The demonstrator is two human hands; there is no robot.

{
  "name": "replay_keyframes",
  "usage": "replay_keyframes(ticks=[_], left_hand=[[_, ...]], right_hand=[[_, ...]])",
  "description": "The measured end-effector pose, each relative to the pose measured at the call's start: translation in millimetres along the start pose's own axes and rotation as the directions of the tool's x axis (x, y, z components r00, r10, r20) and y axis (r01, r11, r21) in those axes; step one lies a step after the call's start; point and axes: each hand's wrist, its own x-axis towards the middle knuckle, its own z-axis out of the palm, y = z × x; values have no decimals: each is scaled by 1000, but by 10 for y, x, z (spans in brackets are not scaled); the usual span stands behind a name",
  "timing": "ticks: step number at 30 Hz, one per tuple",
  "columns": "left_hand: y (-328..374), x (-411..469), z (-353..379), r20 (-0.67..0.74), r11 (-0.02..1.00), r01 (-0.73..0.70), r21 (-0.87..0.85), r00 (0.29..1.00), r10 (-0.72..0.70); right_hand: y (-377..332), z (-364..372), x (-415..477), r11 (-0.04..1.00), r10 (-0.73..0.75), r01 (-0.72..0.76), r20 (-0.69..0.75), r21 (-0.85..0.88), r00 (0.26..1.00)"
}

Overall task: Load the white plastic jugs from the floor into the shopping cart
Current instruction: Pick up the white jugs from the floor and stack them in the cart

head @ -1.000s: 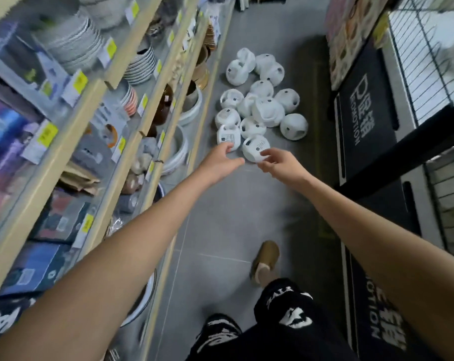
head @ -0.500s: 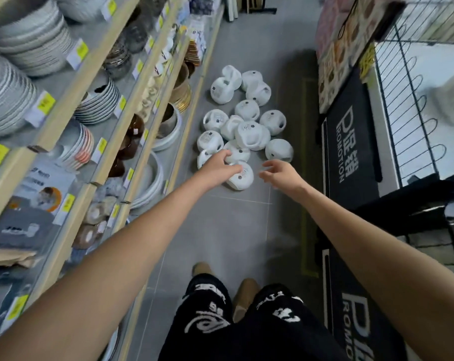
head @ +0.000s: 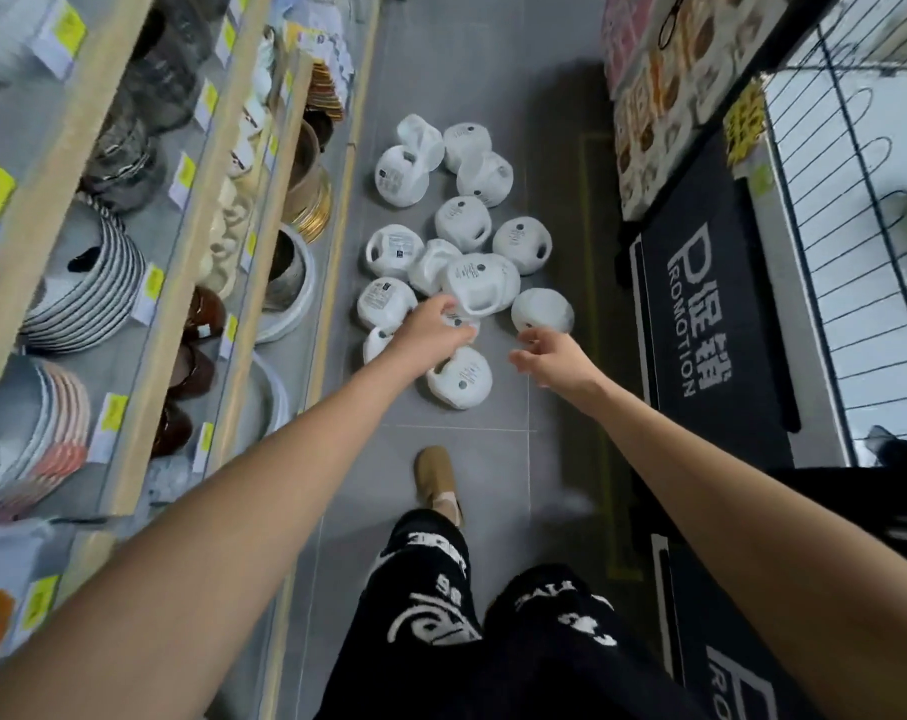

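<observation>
Now we are reaching down: the nearest jug (head: 464,381) is lying just below our left hand (head: 430,330), its fingers (head: 441,307) curling, hold unclear; our right hand (head: 550,356) is hovering beside it, loose and empty.

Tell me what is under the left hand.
Under the left hand a white jug shows only at its right edge; the hand covers the rest, so whether the fingers grip its handle cannot be seen.
</observation>
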Motion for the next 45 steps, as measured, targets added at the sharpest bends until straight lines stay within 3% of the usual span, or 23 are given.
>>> replay_keyframes(ticks=[3, 7, 15, 26, 33, 39, 45], left_hand=[[5, 504, -80, -18, 1000, 23, -19, 1000, -24], [-165, 1133, -38, 59, 991, 112, 70, 991, -116], [-652, 2241, 312, 155, 966, 256, 48, 953, -260], [-2245, 3744, 1349, 144, 883, 470, -7, 874, -464], [-3106, 4590, 2125, 19, 902, 430, -33, 903, -429], [-3826, 5150, 2469, -18, 877, 473, 81, 881, -473], [-4294, 5385, 2505, 11, 886, 432, 167, 898, -440]], right_hand=[[-117, 3, 418, 998, 65, -66, 9, 12, 998], [-130, 84, 1033, 989, 134, -134, -2, 68, 991], [288, 314, 2183, 955, 279, -282, 45, 91, 959], [1930, 895, 3909, 879, 459, -470, 124, 80, 880], [3022, 1420, 4716, 867, 486, -498, 185, 17, 854], [3721, 1849, 5238, 856, 498, -516, 268, -1, 825], [4211, 2092, 5503, 858, 438, -498, 325, 127, 838]])
